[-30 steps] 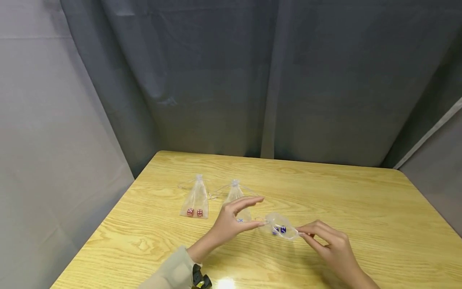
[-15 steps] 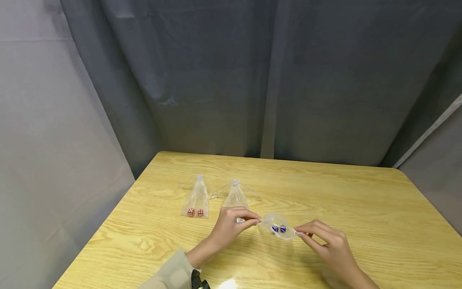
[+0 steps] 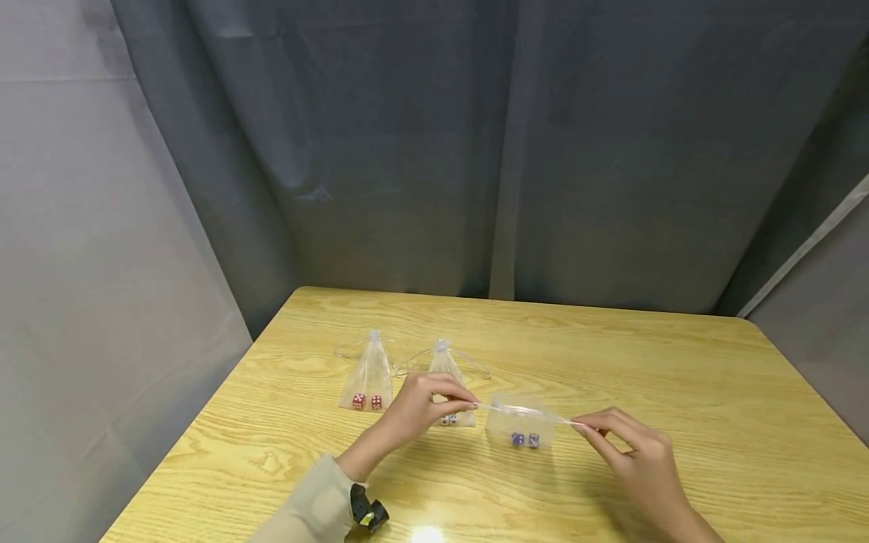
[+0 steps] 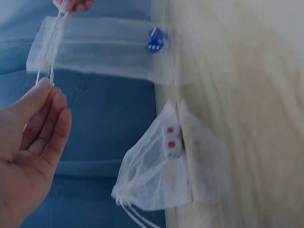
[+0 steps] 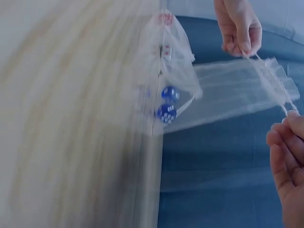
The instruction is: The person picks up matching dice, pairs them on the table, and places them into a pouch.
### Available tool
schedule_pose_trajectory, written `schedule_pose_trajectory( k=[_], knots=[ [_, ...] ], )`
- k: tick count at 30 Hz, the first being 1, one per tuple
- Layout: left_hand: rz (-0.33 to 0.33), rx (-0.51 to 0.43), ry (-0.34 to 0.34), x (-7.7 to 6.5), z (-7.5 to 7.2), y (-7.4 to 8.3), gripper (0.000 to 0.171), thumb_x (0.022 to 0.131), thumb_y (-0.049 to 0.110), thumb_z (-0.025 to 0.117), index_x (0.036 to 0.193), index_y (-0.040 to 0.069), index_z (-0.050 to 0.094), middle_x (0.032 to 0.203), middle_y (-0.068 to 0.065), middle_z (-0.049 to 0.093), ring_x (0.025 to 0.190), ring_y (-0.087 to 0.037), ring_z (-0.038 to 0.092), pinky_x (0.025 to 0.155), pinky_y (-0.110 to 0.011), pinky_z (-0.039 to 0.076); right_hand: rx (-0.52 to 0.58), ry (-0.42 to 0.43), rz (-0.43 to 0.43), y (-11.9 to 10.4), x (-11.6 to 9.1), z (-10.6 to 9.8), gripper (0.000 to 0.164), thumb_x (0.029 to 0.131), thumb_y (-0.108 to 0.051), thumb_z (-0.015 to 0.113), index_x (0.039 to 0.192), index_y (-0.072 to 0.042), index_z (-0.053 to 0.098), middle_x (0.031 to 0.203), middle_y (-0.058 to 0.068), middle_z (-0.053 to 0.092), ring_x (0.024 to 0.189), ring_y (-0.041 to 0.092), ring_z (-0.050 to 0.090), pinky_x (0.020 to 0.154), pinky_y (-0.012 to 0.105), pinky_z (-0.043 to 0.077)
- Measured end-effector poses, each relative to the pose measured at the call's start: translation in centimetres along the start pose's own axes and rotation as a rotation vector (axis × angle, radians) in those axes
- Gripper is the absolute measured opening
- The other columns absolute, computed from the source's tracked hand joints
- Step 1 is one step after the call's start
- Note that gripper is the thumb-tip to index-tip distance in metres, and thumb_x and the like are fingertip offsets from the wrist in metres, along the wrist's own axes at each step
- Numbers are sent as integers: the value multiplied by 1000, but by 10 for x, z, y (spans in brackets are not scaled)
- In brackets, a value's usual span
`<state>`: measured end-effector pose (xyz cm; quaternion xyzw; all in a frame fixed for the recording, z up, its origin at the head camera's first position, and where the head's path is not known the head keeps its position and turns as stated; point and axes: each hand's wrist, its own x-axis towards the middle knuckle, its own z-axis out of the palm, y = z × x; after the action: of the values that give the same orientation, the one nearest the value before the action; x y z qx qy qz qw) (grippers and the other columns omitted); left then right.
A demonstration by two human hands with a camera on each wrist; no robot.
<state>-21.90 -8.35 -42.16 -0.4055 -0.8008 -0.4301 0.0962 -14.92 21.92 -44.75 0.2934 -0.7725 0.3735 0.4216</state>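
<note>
A sheer white drawstring pouch (image 3: 502, 427) stands upright between the hands, its mouth stretched into a narrow line. Two blue dice (image 3: 526, 440) sit at its bottom, and they show in the left wrist view as blue dice (image 4: 155, 40) too. My left hand (image 3: 419, 411) pinches the drawstring (image 4: 47, 45) at one end between thumb and fingertips. At the opposite end, my right hand (image 3: 640, 456) pinches the string the same way. Behind my left hand lies a closed pouch (image 3: 444, 366) with two white dice (image 3: 448, 419), partly covered by the fingers.
Farther left, another closed pouch (image 3: 372, 369) holds two red dice (image 3: 366, 402). Loose strings (image 3: 475, 360) from the closed pouches spread over the wooden table (image 3: 645, 362). A dark grey curtain (image 3: 407, 151) hangs behind the table's back edge.
My left hand closed its fingers on the string and moved slightly left; my right hand moved slightly right. The pouch's round open mouth is now pulled nearly flat, and it hangs more upright.
</note>
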Motion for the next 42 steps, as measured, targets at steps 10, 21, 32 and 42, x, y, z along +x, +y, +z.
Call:
schedule_pose_trajectory(
  k=[10, 21, 32, 42],
  knots=[
    [26, 75, 53, 1, -11, -9, 9, 86, 13, 72, 91, 10, 79, 87, -3, 76, 76, -10, 69, 64, -14, 53, -98, 2, 165, 3, 1, -24, 33, 66, 20, 76, 84, -8, 76, 77, -11, 71, 73, -16, 57, 67, 1, 47],
    [43, 119, 69, 1, -11, -13, 10, 87, 12, 71, 92, 8, 79, 88, -4, 76, 76, -12, 70, 65, -13, 53, -212, 87, -7, 13, 1, -32, 30, 95, -29, 65, 80, -5, 75, 69, 5, 68, 68, -8, 52, 63, 2, 42],
    [109, 206, 117, 7, -8, -19, 11, 87, 11, 71, 94, 6, 78, 84, -4, 75, 70, -10, 68, 60, -10, 49, -392, 131, -270, 4, 17, -39, 46, 102, -27, 48, 69, 1, 65, 62, 7, 59, 58, 17, 48, 54, 16, 40],
    [124, 201, 100, 19, -6, -14, 11, 86, 10, 72, 93, 7, 78, 86, -4, 75, 73, -12, 68, 61, -10, 50, -344, 213, -275, -1, 17, -49, 46, 100, -28, 53, 67, 2, 64, 60, 9, 58, 61, 14, 49, 67, 5, 40]
  ],
)
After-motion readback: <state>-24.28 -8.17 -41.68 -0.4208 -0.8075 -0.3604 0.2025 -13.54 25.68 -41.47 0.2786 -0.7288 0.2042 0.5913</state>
